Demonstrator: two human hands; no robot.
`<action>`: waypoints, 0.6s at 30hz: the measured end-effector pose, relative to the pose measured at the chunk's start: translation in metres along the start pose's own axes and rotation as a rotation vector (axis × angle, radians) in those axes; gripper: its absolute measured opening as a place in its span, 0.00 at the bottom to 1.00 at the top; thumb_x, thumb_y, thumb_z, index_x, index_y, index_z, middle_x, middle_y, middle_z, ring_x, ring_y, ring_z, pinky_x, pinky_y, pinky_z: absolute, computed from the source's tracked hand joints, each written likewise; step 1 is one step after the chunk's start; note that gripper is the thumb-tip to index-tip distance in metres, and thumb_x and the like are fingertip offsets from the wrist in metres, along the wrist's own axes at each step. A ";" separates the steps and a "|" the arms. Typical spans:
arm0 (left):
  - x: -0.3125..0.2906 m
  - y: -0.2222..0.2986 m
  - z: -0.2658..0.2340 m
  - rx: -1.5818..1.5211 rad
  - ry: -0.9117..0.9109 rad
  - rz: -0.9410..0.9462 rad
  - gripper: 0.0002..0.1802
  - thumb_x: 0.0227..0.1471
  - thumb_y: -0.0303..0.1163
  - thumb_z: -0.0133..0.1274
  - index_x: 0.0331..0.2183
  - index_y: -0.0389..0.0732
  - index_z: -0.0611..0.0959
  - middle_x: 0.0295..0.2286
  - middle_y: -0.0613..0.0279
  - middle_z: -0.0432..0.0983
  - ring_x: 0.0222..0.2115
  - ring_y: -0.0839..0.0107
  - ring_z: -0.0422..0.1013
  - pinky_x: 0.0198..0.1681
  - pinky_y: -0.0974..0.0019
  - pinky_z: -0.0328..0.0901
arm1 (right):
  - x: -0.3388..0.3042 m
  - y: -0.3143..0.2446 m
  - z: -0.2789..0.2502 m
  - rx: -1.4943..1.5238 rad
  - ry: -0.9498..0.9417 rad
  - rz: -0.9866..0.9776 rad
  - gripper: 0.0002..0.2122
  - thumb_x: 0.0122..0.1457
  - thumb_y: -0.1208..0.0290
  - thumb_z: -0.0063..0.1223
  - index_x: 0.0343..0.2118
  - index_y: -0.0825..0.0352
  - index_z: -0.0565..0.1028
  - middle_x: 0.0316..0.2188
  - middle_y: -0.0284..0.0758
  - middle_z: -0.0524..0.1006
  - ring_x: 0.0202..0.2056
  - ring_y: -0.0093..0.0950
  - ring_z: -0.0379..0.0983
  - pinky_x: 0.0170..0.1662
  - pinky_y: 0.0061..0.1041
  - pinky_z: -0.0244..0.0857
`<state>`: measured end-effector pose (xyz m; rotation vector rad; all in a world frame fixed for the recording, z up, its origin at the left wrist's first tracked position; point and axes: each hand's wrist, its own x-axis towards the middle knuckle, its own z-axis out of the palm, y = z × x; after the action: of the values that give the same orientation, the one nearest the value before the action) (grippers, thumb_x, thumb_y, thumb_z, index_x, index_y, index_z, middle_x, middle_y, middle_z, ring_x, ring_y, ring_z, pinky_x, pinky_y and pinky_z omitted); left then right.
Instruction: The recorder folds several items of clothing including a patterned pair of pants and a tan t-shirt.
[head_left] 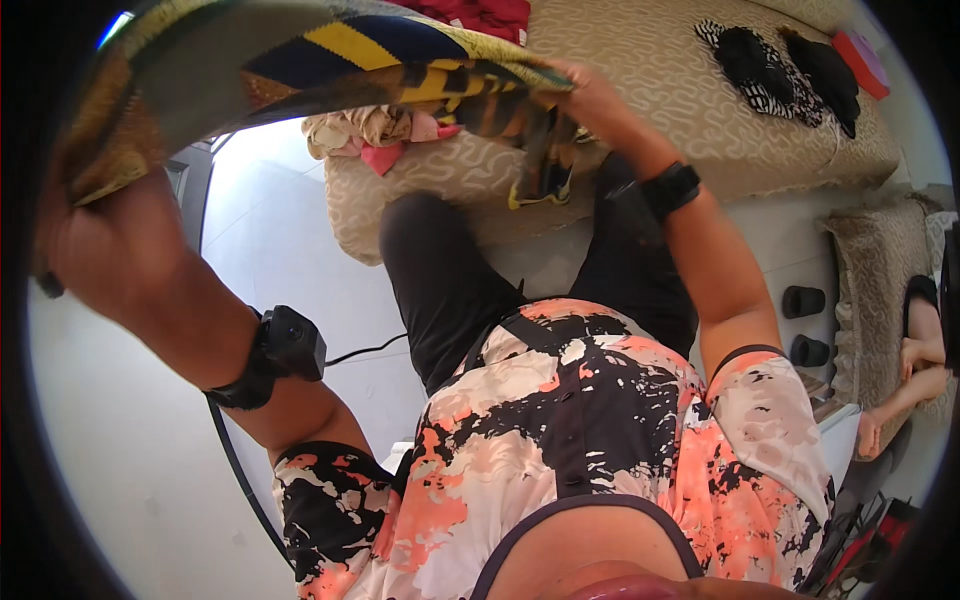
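Note:
A patterned cloth [350, 50] in yellow, navy, brown and grey is stretched between my two raised hands, above a couch. My left hand [110, 225], slightly blurred, is closed on the cloth's left end, high at the left. My right hand [600, 105] pinches the other end near the top middle. A loose part of the cloth hangs below my right hand, toward my knees. Whether it is a garment or a plain piece of fabric I cannot tell.
The beige couch [650, 60] bears a crumpled beige and pink cloth pile [375, 132], a red cloth [480, 15], black and patterned clothing [770, 75] and a red box [862, 65]. At the right, another person's limbs [905, 395] show beside a second covered seat [870, 270].

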<state>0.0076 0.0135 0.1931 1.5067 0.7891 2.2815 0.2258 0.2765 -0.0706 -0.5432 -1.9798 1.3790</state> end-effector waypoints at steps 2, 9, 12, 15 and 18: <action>-0.014 -0.033 -0.009 0.148 0.255 0.013 0.22 0.58 0.29 0.51 0.51 0.28 0.71 0.52 0.42 0.68 0.56 0.52 0.64 0.60 0.50 0.60 | 0.016 0.006 -0.041 -0.093 0.153 0.009 0.11 0.56 0.78 0.56 0.42 0.65 0.79 0.32 0.28 0.80 0.35 0.18 0.72 0.41 0.22 0.67; 0.003 -0.097 -0.025 -0.078 0.255 -0.066 0.26 0.61 0.25 0.43 0.58 0.27 0.58 0.58 0.36 0.56 0.61 0.48 0.54 0.66 0.44 0.50 | 0.037 -0.082 -0.158 -0.105 0.546 -0.288 0.08 0.63 0.71 0.47 0.40 0.68 0.75 0.26 0.27 0.75 0.32 0.17 0.70 0.36 0.20 0.66; 0.006 -0.097 -0.029 -0.090 0.234 -0.019 0.26 0.63 0.29 0.42 0.58 0.28 0.57 0.58 0.37 0.56 0.62 0.49 0.53 0.66 0.46 0.51 | 0.035 -0.114 -0.137 0.046 0.724 -0.565 0.08 0.63 0.72 0.45 0.39 0.68 0.75 0.27 0.27 0.76 0.31 0.19 0.73 0.36 0.22 0.67; -0.006 -0.104 -0.027 -0.090 0.287 -0.013 0.27 0.65 0.33 0.41 0.59 0.30 0.57 0.57 0.40 0.58 0.61 0.51 0.55 0.65 0.49 0.54 | 0.020 -0.102 -0.130 -0.478 0.875 -0.510 0.08 0.64 0.73 0.43 0.39 0.67 0.74 0.30 0.30 0.77 0.32 0.20 0.73 0.37 0.22 0.68; -0.051 -0.101 -0.072 0.008 0.513 -0.137 0.25 0.63 0.35 0.45 0.57 0.34 0.64 0.55 0.48 0.64 0.58 0.55 0.61 0.62 0.48 0.57 | 0.025 0.003 -0.099 -0.850 0.555 -0.356 0.18 0.49 0.80 0.57 0.46 0.67 0.76 0.41 0.43 0.79 0.45 0.41 0.74 0.48 0.30 0.68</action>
<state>-0.0424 0.0487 0.0738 0.8344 0.9925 2.5857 0.2789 0.3589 -0.0434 -0.7832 -1.9733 0.0871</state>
